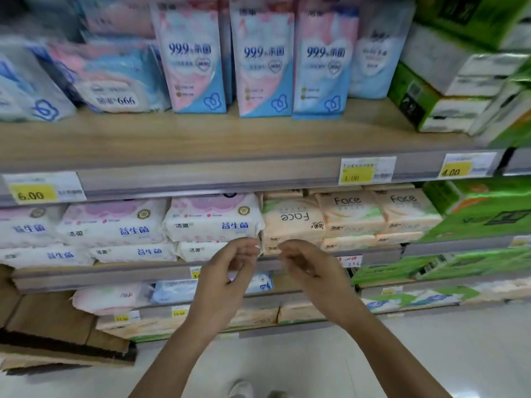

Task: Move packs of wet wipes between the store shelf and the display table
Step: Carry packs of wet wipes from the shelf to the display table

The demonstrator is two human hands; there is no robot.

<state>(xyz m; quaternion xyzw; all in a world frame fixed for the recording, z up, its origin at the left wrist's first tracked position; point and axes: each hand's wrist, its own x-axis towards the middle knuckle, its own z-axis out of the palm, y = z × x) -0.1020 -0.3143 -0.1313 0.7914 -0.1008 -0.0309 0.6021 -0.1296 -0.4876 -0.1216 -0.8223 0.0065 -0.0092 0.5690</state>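
The white-and-pink soft plastic packs of wet wipes (214,222) lie flat in two layers on the wood-toned middle shelf (115,272), with peach packs printed "Face" (290,222) touching them on the right.

Both hands are raised in front of this shelf, near each other but apart. The left hand (227,274) has loosely curled fingers and nothing in its grasp; its fingertips sit over the lower right corner of the white stack, and contact cannot be made out. The right hand (307,268) is likewise slack and loosely curled, holding nothing, just below the peach packs.

The hands hide part of the shelf's grey front rail and some of the packs on the shelf below. Motion blur smears the left side and the small print.

Above, tall pink-and-blue upright packs (198,61) stand in a row on the upper wooden shelf (201,139), whose edge carries yellow price labels (31,193). Green wrapped packages (482,214) fill the right side, cut off by the frame. Flattened brown cardboard (48,326) leans at lower left, on a pale glossy floor (431,354).
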